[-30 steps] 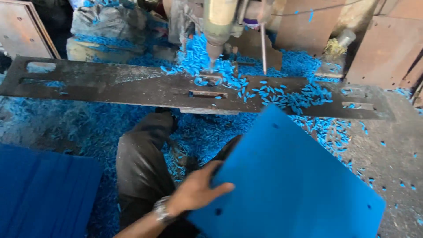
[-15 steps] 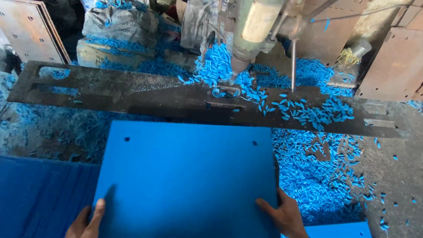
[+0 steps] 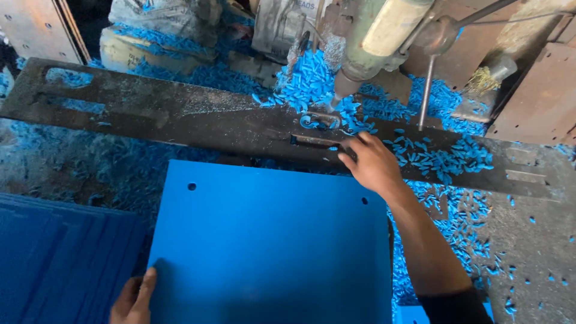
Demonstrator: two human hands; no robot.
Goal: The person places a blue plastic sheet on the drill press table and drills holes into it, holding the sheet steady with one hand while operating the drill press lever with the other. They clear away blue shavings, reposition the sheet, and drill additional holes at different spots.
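A flat blue plastic sheet (image 3: 264, 246) with small holes near its far corners lies in front of me, just short of a long dark metal plate (image 3: 180, 117). My left hand (image 3: 133, 298) grips the sheet's near left edge. My right hand (image 3: 372, 163) reaches forward over the sheet's far right corner and rests on the metal plate, fingers spread among blue shavings (image 3: 432, 159), holding nothing. It sits just below the drill spindle (image 3: 372, 51), whose tip stands over a slot in the plate.
A stack of blue sheets (image 3: 54, 258) lies at the lower left. Blue shavings (image 3: 306, 84) pile around the drill and cover the floor. A thin metal rod (image 3: 427, 90) hangs right of the spindle. Rusty panels (image 3: 540, 96) stand at right, sacks at the back.
My right hand has let go of the sheet's near right edge and moved forward onto the metal plate below the drill. The sheet lies closer to the plate; my left hand still holds it.
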